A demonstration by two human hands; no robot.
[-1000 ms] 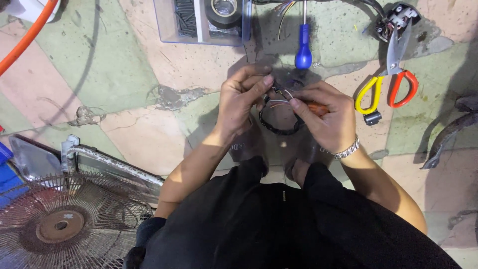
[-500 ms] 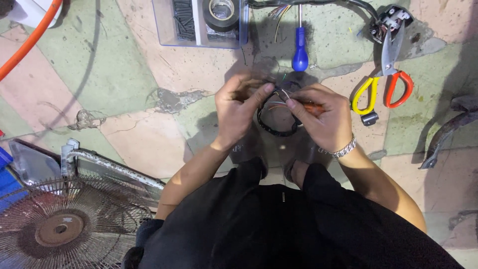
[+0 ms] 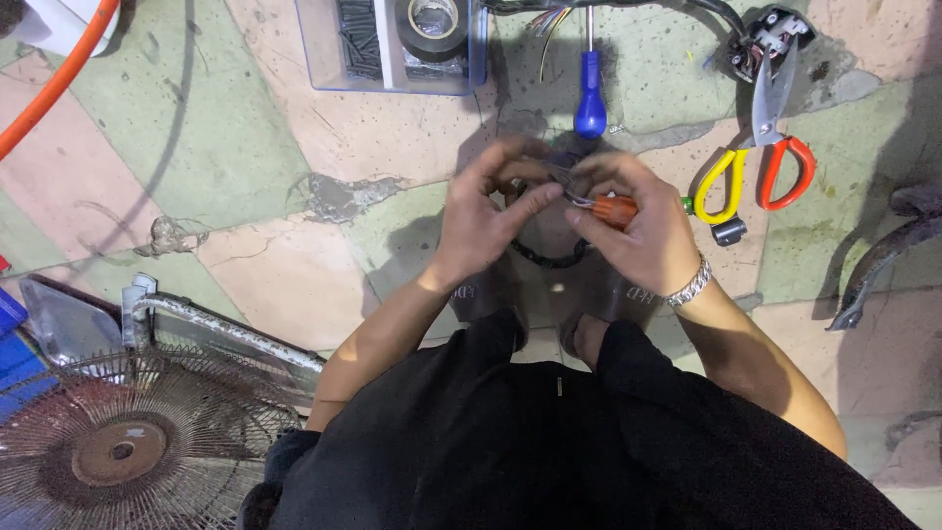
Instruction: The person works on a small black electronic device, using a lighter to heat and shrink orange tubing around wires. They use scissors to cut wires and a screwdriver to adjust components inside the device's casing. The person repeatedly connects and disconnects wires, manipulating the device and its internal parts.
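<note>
The left hand (image 3: pixel 486 221) is curling half closed, its fingertips pinching the top of a dark ring (image 3: pixel 549 257) that is hanging between both hands, above the floor (image 3: pixel 294 128) and just beyond the person's knees. The right hand (image 3: pixel 643 236) is gripping an orange-handled tool (image 3: pixel 616 209), closed around the handle, with the tip pointing left at the ring's top. Just beyond the hands a blue screwdriver (image 3: pixel 590 98) is lying. Scissors (image 3: pixel 760 147) with yellow and red handles are lying to the right, a clear box (image 3: pixel 392 44) holding black tape (image 3: pixel 437 22) is sitting further away, and a rusty fan guard (image 3: pixel 128 442) is lying near left.
</note>
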